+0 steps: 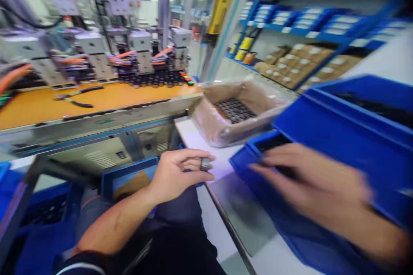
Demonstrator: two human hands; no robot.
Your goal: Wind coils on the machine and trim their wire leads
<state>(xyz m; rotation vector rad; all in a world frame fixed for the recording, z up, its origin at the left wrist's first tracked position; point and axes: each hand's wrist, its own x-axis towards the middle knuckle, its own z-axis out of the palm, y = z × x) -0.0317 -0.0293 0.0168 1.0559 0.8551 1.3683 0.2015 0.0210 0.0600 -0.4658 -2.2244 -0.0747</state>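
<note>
My left hand (179, 173) hovers over my lap beside the white table edge, its fingers pinched on a small dark ring-shaped part (205, 163). To the right, my right hand (309, 180) is smeared by motion. It reaches with stretched fingers into a small blue bin (245, 161) holding dark parts. Whether it holds anything is hidden by the blur.
A plastic-lined cardboard box (235, 111) of dark parts sits on the white table (193, 135). A large blue bin (348, 124) stands right. An orange workbench (48, 103) with pliers (75, 96) and machine units lies left. Blue shelving (306, 25) with boxes runs behind.
</note>
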